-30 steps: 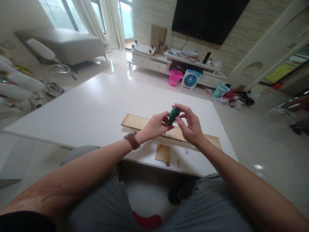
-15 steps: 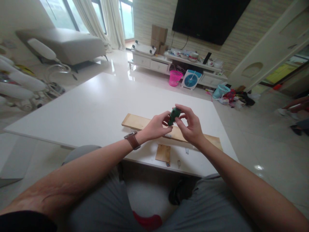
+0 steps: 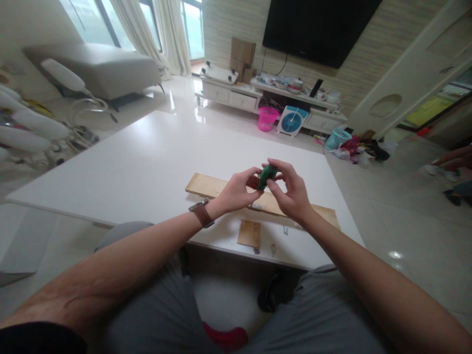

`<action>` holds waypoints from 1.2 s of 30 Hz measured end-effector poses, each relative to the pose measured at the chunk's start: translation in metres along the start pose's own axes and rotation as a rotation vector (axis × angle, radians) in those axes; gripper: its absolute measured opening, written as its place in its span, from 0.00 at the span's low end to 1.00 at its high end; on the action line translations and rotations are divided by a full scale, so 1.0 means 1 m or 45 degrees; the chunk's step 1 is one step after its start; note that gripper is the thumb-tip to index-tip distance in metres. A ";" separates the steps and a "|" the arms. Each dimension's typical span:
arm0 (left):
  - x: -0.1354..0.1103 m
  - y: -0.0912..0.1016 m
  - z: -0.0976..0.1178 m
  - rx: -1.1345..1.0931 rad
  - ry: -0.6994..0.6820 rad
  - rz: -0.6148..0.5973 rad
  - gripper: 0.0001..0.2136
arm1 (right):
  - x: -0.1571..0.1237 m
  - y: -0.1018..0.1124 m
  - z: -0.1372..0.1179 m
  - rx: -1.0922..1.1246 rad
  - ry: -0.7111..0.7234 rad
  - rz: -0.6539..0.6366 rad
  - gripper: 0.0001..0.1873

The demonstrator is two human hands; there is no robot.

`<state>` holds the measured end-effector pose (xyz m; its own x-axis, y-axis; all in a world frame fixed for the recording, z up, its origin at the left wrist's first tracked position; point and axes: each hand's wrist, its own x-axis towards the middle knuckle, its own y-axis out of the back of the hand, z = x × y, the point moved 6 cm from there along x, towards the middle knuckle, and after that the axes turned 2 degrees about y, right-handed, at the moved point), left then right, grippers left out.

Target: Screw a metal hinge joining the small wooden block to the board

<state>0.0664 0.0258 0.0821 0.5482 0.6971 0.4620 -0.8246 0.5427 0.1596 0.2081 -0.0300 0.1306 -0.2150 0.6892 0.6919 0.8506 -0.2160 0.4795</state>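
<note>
Above the table, a small dark green object (image 3: 267, 176) with rounded edges is held between both hands; its kind is not clear. My right hand (image 3: 291, 191) pinches it from the right with thumb and fingers. My left hand (image 3: 241, 191), a brown-strapped watch (image 3: 201, 213) on its wrist, grips its left and lower side. Below lies a long wooden board (image 3: 210, 186), partly covered by the hands. Closer to me are a small wooden piece (image 3: 249, 233) with holes near its top edge, thin metal pieces (image 3: 285, 230) and a small pale item (image 3: 273, 250).
The white table (image 3: 121, 162) spreads away to the left. Beyond it stand a pink basket (image 3: 267, 119), a blue-and-white fan (image 3: 292, 121) and a low cabinet (image 3: 241, 101). A light blue basket (image 3: 337, 139) is among clutter on the floor. At the right edge, part of another person (image 3: 455, 157) shows.
The green object has turned slightly in the fingers, so a smoother face shows now. Both hands stay almost in place.
</note>
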 end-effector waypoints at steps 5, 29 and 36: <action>-0.001 0.001 0.000 0.061 -0.029 0.020 0.13 | 0.004 0.001 -0.001 -0.060 0.015 0.076 0.22; 0.001 0.004 -0.004 0.111 0.006 0.050 0.16 | 0.000 0.000 -0.003 -0.015 0.005 0.018 0.22; -0.001 -0.001 0.005 0.070 -0.056 -0.022 0.15 | 0.004 0.002 -0.005 -0.083 0.044 0.078 0.19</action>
<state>0.0661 0.0216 0.0859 0.5565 0.6662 0.4965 -0.8223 0.5269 0.2148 0.2067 -0.0311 0.1367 -0.1810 0.6493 0.7387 0.8296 -0.3026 0.4692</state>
